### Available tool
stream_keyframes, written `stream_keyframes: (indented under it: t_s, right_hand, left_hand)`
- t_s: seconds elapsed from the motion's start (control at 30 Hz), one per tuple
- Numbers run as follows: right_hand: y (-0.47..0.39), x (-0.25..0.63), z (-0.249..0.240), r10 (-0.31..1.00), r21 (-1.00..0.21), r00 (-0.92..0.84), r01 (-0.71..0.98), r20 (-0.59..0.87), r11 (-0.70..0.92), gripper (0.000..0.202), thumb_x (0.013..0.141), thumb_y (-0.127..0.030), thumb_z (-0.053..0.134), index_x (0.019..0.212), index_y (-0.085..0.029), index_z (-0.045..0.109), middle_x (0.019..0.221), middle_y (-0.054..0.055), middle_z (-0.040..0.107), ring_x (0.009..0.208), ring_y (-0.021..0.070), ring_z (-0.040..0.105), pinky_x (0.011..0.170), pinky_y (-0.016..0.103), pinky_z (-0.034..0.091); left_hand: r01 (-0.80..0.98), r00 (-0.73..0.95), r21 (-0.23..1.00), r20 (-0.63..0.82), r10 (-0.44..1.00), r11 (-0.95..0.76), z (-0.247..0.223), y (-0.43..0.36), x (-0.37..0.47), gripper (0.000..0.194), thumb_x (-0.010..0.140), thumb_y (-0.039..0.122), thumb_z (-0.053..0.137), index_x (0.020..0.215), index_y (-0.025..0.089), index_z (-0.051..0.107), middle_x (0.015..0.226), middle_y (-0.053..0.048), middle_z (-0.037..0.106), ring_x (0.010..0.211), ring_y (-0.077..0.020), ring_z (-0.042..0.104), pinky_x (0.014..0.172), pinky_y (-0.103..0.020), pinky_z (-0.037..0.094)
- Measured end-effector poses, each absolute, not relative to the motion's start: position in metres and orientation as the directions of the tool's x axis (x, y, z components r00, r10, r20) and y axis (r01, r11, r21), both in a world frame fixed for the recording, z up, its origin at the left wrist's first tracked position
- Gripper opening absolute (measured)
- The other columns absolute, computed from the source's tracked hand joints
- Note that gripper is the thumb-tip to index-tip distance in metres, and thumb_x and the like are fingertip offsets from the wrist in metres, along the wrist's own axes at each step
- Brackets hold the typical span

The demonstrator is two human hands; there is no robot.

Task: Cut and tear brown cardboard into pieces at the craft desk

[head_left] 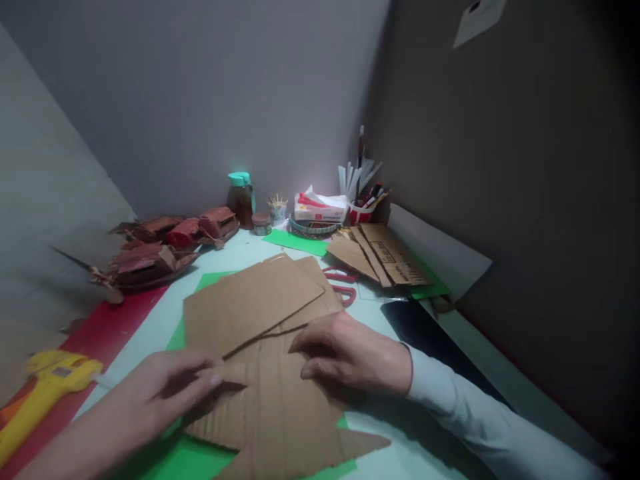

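1. I read the step in hand as steadying and lining up cardboard sheets: both hands lie on the lower cardboard sheet (285,413), which rests flat on the green mat (193,457) in the near middle of the counter (240,250).
2. My left hand (165,387), at about 8 o'clock from the sheet's centre, has its fingers stretched out over the sheet's left edge; the thumb tip presses on the top face. It looks like a light pinch of that edge, though I cannot tell whether any fingers curl beneath.
3. My right hand (350,353), at about 2 o'clock, lies palm down with fingers bent, pressing the sheet; it grasps nothing.
4. A second cardboard piece (250,303) overlaps the sheet's far end at 12 o'clock, its near corner lifted slightly between the two hands.
5. Around them: red scissors (343,285) at 1 o'clock, just beside the upper piece; more cardboard offcuts (380,257) further out at 1 o'clock; a yellow glue gun (47,387) at 9 o'clock, well apart from the sheet.
6. In my judgement the next move calls for firm downward pressure from the right hand while the left shifts or folds the edge, so the corrugated sheet does not skid on the mat.
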State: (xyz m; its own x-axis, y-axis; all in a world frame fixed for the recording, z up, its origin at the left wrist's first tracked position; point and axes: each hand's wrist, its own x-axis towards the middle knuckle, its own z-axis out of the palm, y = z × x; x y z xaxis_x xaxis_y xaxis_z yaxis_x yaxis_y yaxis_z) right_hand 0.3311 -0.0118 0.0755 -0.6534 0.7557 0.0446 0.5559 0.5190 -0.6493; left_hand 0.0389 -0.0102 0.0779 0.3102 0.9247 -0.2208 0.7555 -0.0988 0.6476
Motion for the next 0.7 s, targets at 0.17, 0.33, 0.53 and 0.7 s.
stream_keyframes:
  t_s: [0.17,0.33,0.53,0.7]
  right_hand:
    - [-0.018,0.323,0.073,0.751,-0.657,-0.66,0.554,0.026,0.511,0.025,0.085,-0.019,0.075,0.109,-0.013,0.071,0.101,0.008,0.074,0.092,0.022,0.067,0.078,0.028,0.047]
    - [-0.022,0.334,0.083,0.73,-0.655,-0.684,0.548,0.007,0.52,0.021,0.087,-0.017,0.071,0.108,-0.016,0.071,0.101,0.006,0.074,0.092,0.0218,0.067,0.081,0.031,0.048]
    - [-0.022,0.384,0.114,0.842,-0.714,-0.488,0.505,0.228,0.486,0.021,0.092,-0.035,0.063,0.108,-0.024,0.072,0.107,0.004,0.073,0.097,0.0239,0.067,0.08,0.032,0.052]
    - [-0.019,0.4,0.127,0.928,-0.858,-0.229,0.365,0.293,0.361,0.021,0.085,-0.04,0.072,0.101,-0.026,0.076,0.088,0.001,0.073,0.08,0.0191,0.067,0.065,0.025,0.052]
  left_hand:
    - [0.835,0.219,0.533,-0.088,0.972,-0.14,0.083,-0.013,0.032,0.04,0.071,0.07,0.059,0.088,0.039,0.078,0.1,-0.002,0.078,0.097,-0.033,0.069,0.088,-0.045,0.053]
    - [0.777,0.417,0.458,0.14,0.898,-0.432,0.072,-0.024,0.027,0.024,0.085,0.047,0.058,0.1,0.035,0.073,0.098,-0.003,0.072,0.092,-0.0264,0.066,0.078,-0.037,0.054]
    - [0.698,0.642,0.271,0.175,0.746,-0.664,0.068,-0.033,0.039,0.045,0.092,0.029,0.057,0.134,0.04,0.044,0.131,0.0,0.054,0.12,-0.0209,0.053,0.098,-0.032,0.048]
    - [0.743,0.63,0.224,0.084,0.772,-0.631,0.058,-0.028,0.052,0.045,0.093,0.034,0.053,0.138,0.035,0.045,0.144,-0.006,0.045,0.13,-0.0285,0.044,0.106,-0.05,0.043]
